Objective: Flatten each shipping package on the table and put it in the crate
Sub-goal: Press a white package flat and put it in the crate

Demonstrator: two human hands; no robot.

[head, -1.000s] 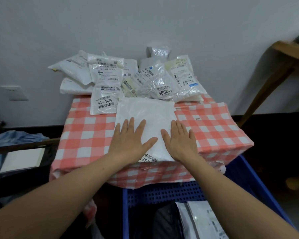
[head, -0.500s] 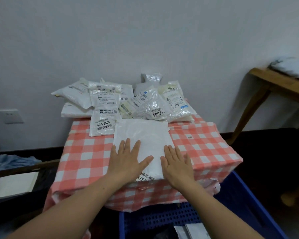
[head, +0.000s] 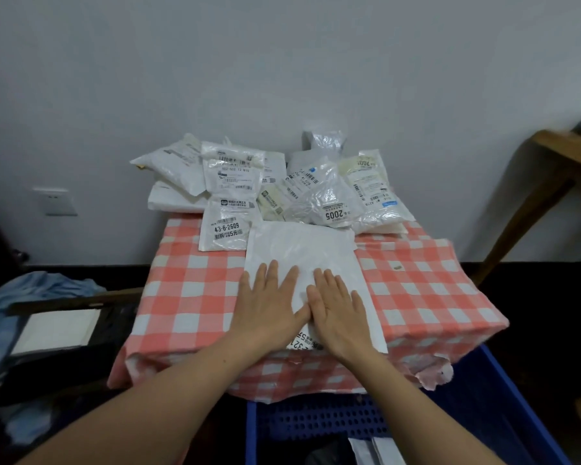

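Both of my grips press flat on a plain white plastic shipping package [head: 299, 250] that lies at the near middle of the bench [head: 195, 297], which is draped in a red-and-white checked cloth. My left grip [head: 269, 307] is spread wide, fingers straight, palm down on the package's near left part. My right grip [head: 339, 313] lies the same way just beside it, and the two thumbs meet. Neither grip curls round anything. A printed label peeks out from under the package's near edge between my wrists.

Along the bench's far edge, against the grey wall, sits a heap of crinkled white and clear shipping packages [head: 319, 193]. One bears a label reading 43-6-2609 [head: 227, 226] and touches the flat package's far left corner. Another is marked 2005 [head: 332, 211].

The blue plastic crate [head: 316, 421] stands on the floor below the bench's near edge. Inside it, cut off by the frame, lie what look like two pale flat packages [head: 373, 451].
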